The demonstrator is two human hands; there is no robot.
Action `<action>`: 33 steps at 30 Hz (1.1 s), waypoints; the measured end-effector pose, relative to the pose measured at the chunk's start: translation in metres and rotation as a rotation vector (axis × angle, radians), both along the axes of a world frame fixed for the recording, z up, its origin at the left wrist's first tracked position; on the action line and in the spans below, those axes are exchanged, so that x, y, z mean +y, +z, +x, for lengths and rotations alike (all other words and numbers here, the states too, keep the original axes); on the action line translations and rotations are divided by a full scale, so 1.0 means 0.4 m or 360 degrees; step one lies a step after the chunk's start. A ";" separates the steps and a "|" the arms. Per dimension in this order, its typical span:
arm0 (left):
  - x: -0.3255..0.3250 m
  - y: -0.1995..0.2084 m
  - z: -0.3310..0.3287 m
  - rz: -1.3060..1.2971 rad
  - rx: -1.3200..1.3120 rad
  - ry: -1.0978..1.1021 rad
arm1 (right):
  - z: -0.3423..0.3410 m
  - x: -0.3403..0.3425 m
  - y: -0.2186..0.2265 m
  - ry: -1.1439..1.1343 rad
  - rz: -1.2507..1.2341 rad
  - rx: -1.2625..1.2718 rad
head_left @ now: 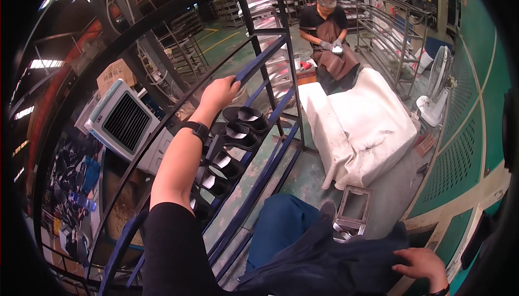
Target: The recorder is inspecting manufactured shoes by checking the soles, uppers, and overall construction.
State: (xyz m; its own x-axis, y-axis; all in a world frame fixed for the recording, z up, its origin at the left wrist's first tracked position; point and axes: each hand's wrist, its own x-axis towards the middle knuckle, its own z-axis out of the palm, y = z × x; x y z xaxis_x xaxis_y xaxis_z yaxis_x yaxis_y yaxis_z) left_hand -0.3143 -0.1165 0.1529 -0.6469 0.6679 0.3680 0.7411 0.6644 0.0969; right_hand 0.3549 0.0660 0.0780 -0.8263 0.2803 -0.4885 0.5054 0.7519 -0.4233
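My left hand [219,98] is closed over a blue-wrapped rail [262,58] of a dark metal rack [285,80], arm stretched forward. Below it, a row of black shoes [238,135] with pale insoles rests along a lower level of the rack; my forearm hides part of the row. At the lower right, my right hand [424,265] is empty, its fingers apart, beside the dark cloth [335,261] over my lap.
A white cloth-covered block [373,123] stands ahead, near a small metal frame [354,207] on the floor. Beyond sits a person [327,36] in a brown apron, holding a shoe. An air cooler [121,120] is at left, a green machine [459,144] and a fan [439,74] at right.
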 end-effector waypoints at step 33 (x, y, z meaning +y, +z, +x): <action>-0.009 0.005 0.010 0.0007 -0.0204 -0.0024 | -0.025 -0.055 0.033 -0.0067 -0.0063 -0.0166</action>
